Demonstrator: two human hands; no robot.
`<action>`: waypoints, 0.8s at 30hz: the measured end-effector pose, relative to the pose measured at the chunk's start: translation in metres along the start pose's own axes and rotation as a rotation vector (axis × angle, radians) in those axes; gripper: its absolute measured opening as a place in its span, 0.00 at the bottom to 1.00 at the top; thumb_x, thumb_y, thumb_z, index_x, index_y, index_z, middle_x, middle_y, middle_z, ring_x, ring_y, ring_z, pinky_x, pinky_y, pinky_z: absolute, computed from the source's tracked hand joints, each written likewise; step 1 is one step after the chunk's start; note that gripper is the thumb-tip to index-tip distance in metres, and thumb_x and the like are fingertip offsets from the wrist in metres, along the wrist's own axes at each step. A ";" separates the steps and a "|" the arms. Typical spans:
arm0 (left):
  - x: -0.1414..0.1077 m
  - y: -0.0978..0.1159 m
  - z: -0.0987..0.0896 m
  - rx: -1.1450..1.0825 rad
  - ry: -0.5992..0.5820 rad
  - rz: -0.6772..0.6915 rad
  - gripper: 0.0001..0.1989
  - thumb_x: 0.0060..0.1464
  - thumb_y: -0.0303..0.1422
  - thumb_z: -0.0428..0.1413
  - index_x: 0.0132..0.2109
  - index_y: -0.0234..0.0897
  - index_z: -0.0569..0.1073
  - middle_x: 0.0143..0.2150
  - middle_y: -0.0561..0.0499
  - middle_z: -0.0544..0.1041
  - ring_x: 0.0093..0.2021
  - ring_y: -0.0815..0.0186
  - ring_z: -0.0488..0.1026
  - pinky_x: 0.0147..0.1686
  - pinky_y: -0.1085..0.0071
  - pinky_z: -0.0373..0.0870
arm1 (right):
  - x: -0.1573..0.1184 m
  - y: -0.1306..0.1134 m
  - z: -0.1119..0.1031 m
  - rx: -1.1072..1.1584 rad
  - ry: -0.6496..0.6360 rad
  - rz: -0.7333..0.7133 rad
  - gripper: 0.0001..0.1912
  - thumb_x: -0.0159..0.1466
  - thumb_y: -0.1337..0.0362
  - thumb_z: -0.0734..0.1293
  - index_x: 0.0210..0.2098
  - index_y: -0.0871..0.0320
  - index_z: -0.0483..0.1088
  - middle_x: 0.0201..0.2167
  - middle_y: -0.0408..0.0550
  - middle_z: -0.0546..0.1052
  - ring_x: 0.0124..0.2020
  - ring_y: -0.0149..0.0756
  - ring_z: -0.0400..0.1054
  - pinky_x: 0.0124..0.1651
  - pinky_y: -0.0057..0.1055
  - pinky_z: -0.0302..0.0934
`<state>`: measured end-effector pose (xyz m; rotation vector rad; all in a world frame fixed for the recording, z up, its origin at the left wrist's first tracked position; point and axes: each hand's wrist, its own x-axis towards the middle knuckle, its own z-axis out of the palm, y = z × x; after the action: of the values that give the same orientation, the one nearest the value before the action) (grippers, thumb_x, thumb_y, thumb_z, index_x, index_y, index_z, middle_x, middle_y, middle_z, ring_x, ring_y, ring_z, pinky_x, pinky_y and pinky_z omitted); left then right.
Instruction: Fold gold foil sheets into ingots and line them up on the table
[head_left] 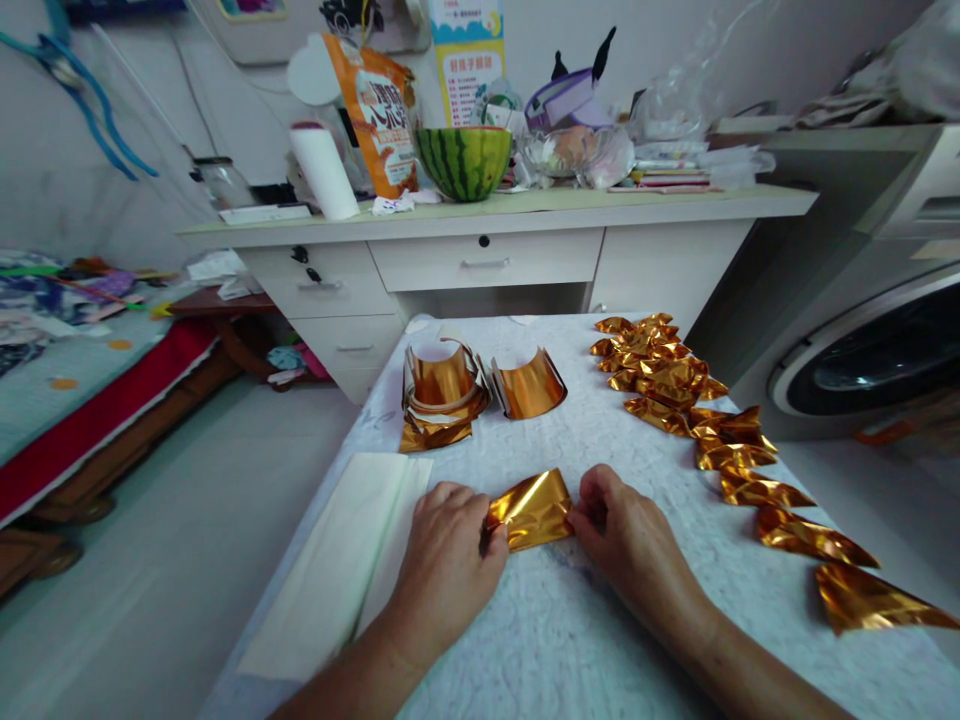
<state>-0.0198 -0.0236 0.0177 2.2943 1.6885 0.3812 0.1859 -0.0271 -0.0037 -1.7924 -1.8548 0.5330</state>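
Note:
Between my hands, just above or on the cloth-covered table (pixel 577 640), is a shiny gold foil sheet (pixel 534 508), partly folded over. My left hand (pixel 450 545) pinches its left end between thumb and fingers. At the right end, my right hand (pixel 619 530) pinches the lower corner, with its fingers curled. Two curved stacks of gold foil sheets stand beyond: a thicker, looser left stack (pixel 442 385) and a smaller right stack (pixel 530 385). Several folded gold foil pieces (pixel 739 455) with pointed ends lie in a row along the table's right side.
White paper sheets (pixel 330 560) lie by my left forearm. Behind the table stands a white desk (pixel 487 262) holding a half watermelon (pixel 463 160), an orange snack bag (pixel 379 120) and a white roll (pixel 324 170). A washing machine (pixel 870 250) stands at the right, a wooden bench (pixel 112 440) at the left.

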 end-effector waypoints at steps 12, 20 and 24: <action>0.003 -0.001 -0.001 0.040 -0.022 -0.013 0.10 0.60 0.30 0.51 0.29 0.37 0.69 0.34 0.47 0.73 0.42 0.56 0.66 0.42 0.61 0.61 | 0.002 -0.003 0.000 -0.048 -0.029 0.021 0.06 0.57 0.67 0.63 0.32 0.53 0.59 0.25 0.42 0.73 0.26 0.37 0.67 0.29 0.30 0.53; 0.005 0.000 -0.001 0.044 -0.034 -0.019 0.08 0.58 0.29 0.54 0.29 0.37 0.69 0.34 0.49 0.73 0.42 0.57 0.66 0.43 0.62 0.61 | 0.002 -0.003 0.001 -0.054 -0.025 0.041 0.07 0.58 0.67 0.64 0.34 0.54 0.60 0.25 0.41 0.73 0.26 0.35 0.67 0.29 0.29 0.53; 0.005 -0.001 -0.001 0.027 -0.024 -0.018 0.08 0.57 0.29 0.54 0.29 0.38 0.68 0.33 0.50 0.73 0.42 0.58 0.66 0.43 0.63 0.61 | 0.002 -0.003 0.000 -0.104 -0.036 0.029 0.05 0.58 0.67 0.64 0.31 0.55 0.62 0.24 0.42 0.73 0.26 0.35 0.66 0.29 0.29 0.52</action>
<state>-0.0200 -0.0188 0.0181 2.2915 1.7123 0.3278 0.1833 -0.0251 -0.0018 -1.8914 -1.9158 0.4906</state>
